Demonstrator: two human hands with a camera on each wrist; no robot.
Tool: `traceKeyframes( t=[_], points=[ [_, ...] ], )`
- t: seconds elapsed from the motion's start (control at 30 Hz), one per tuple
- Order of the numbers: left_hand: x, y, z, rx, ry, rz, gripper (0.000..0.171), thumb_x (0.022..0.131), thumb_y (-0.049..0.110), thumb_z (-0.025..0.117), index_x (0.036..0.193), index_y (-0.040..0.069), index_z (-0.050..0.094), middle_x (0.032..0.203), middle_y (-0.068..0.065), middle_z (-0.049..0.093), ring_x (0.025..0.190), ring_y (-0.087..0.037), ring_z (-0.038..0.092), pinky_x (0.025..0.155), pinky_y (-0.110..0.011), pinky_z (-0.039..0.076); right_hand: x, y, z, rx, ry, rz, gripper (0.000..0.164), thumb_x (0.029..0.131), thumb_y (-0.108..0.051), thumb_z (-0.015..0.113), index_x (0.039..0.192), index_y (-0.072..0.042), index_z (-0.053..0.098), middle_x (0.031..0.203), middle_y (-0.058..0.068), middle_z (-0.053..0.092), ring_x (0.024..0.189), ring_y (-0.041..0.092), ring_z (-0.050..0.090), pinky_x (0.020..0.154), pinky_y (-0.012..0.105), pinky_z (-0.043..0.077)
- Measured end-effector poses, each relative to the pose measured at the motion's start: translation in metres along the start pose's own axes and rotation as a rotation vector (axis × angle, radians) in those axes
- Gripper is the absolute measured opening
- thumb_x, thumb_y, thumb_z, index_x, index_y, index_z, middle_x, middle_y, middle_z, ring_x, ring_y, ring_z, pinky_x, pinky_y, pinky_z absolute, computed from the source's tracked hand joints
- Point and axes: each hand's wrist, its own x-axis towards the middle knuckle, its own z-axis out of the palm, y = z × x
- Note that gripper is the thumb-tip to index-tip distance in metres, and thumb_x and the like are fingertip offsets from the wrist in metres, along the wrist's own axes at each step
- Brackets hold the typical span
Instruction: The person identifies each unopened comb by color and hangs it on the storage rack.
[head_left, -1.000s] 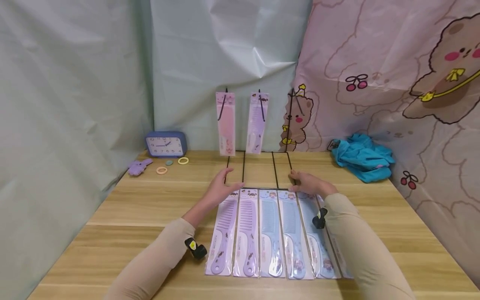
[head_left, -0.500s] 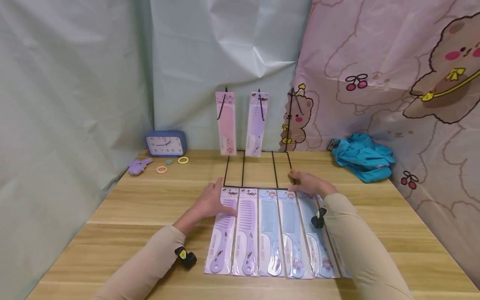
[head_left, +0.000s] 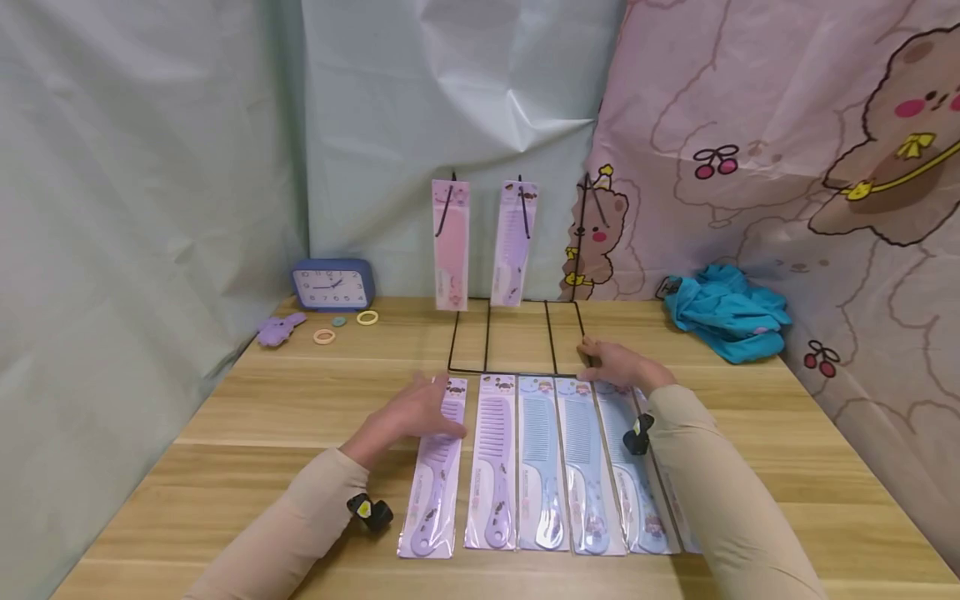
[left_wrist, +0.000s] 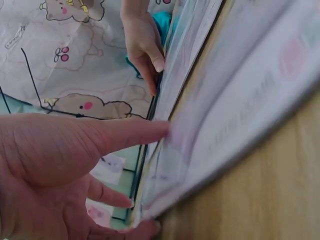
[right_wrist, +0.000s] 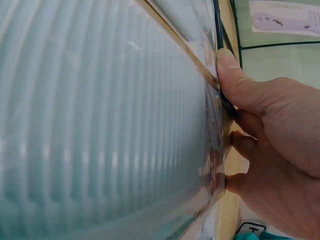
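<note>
the left hand point(head_left: 416, 410) grasps the leftmost purple comb pack point(head_left: 429, 500) near its top, between thumb and fingers, well in from the left edge of the table point(head_left: 247, 433); a gap parts it from the next purple pack point(head_left: 491, 475). blue comb packs point(head_left: 538, 450) continue the row rightward. the right hand point(head_left: 618, 367) grips the front right corner of the black wire rack point(head_left: 487, 335), where a pink pack point(head_left: 452, 258) hangs. a clock point(head_left: 333, 285) stands at the table's back left corner, a teal cloth point(head_left: 726, 315) at its back right.
</note>
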Motion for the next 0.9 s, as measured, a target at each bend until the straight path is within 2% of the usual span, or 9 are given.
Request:
traceKeyframes(
  t=[0.13,0.27,0.43,0.53,0.67,0.8,0.9],
  points=[
    [0.002,-0.005,-0.001,-0.03,-0.009,0.03,0.112,0.07,0.049,0.088,0.15,-0.006,0.034,0.147,-0.03,0.044,0.139,-0.047,0.035,0.113,-0.056,0.032,-0.001,0.0,0.0,-0.001,0.002,-0.016,0.075,0.099,-0.029,0.064,0.158,-0.005,0.024,0.165,0.018,0.008,0.149,0.043,0.008,0.118,0.058,0.015],
    [0.003,-0.011,-0.004,-0.075,-0.033,0.037,0.106,0.068,0.048,0.09,0.146,-0.002,0.039,0.133,-0.026,0.057,0.117,-0.04,0.057,0.1,-0.052,0.048,0.0,0.001,0.001,-0.022,0.004,-0.037,0.074,0.099,-0.028,0.064,0.157,-0.004,0.025,0.165,0.019,0.009,0.149,0.043,0.01,0.117,0.057,0.023],
    [0.003,-0.016,-0.013,-0.147,-0.116,0.096,0.092,0.071,0.03,0.091,0.141,0.0,0.04,0.123,-0.022,0.059,0.106,-0.029,0.06,0.092,-0.045,0.051,-0.002,0.002,0.0,-0.033,0.007,-0.038,0.074,0.099,-0.029,0.064,0.157,-0.003,0.026,0.165,0.019,0.009,0.149,0.042,0.011,0.117,0.057,0.023],
    [0.001,-0.02,-0.021,-0.241,-0.22,0.121,0.085,0.074,0.014,0.088,0.141,0.001,0.037,0.117,-0.021,0.057,0.093,-0.028,0.062,0.077,-0.043,0.056,-0.002,0.001,-0.001,-0.023,0.007,-0.028,0.074,0.099,-0.028,0.064,0.157,-0.004,0.026,0.165,0.019,0.008,0.149,0.042,0.01,0.117,0.057,0.021],
    [0.002,-0.029,-0.027,-0.374,-0.355,0.104,0.088,0.075,0.001,0.083,0.147,0.005,0.033,0.112,-0.019,0.055,0.077,-0.025,0.062,0.054,-0.035,0.053,-0.002,0.0,-0.001,-0.008,0.0,-0.014,0.074,0.099,-0.029,0.064,0.158,-0.006,0.025,0.166,0.017,0.008,0.149,0.042,0.007,0.118,0.058,0.016],
    [0.003,-0.039,-0.032,-0.397,-0.407,0.157,0.093,0.075,-0.003,0.081,0.153,0.008,0.032,0.117,-0.02,0.055,0.095,-0.025,0.059,0.065,-0.033,0.055,-0.002,-0.001,-0.001,-0.001,0.0,-0.01,0.075,0.099,-0.03,0.064,0.158,-0.006,0.025,0.166,0.016,0.008,0.149,0.042,0.007,0.118,0.058,0.014],
    [0.004,-0.045,-0.037,-0.41,-0.426,0.176,0.089,0.077,-0.003,0.08,0.153,0.008,0.035,0.114,-0.018,0.058,0.099,-0.026,0.059,0.072,-0.036,0.056,-0.003,-0.001,0.0,-0.003,0.003,-0.015,0.075,0.099,-0.03,0.064,0.158,-0.005,0.026,0.165,0.017,0.009,0.149,0.043,0.008,0.118,0.058,0.015]
  ],
)
